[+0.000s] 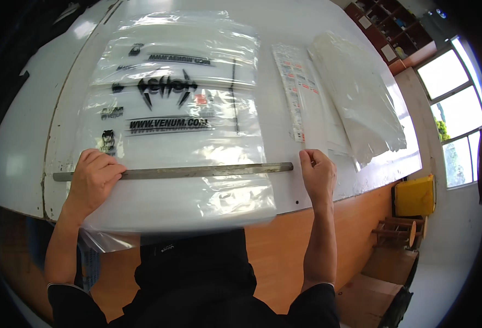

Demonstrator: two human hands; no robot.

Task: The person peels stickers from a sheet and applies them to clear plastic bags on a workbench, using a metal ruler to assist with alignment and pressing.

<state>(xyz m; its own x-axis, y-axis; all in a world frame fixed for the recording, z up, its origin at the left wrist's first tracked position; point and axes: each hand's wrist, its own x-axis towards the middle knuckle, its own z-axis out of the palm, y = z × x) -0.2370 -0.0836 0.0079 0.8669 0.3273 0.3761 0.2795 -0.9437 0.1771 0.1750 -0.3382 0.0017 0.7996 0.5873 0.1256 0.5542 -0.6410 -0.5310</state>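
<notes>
Clear plastic bags with black print (181, 145) lie in an overlapping stack on the white table in front of me. A long grey metal bar (208, 171) rests across their near part. My left hand (93, 177) is closed on the bar toward its left end, fingers bent over it. Just beyond the bar's right end, my right hand (319, 175) is held in a pinch, apart from the bar. Anything between its fingertips is too small to make out. Above that hand lies a strip of small white labels with red print (293, 90).
Right of the label strip lies a pile of translucent plastic sheeting (361, 104). The white table (19, 147) has a seam on the left. Beyond its right edge are a yellow bin (415, 195), a wooden stool (396, 232) and cardboard (369, 300). A shelf (391, 30) stands far right.
</notes>
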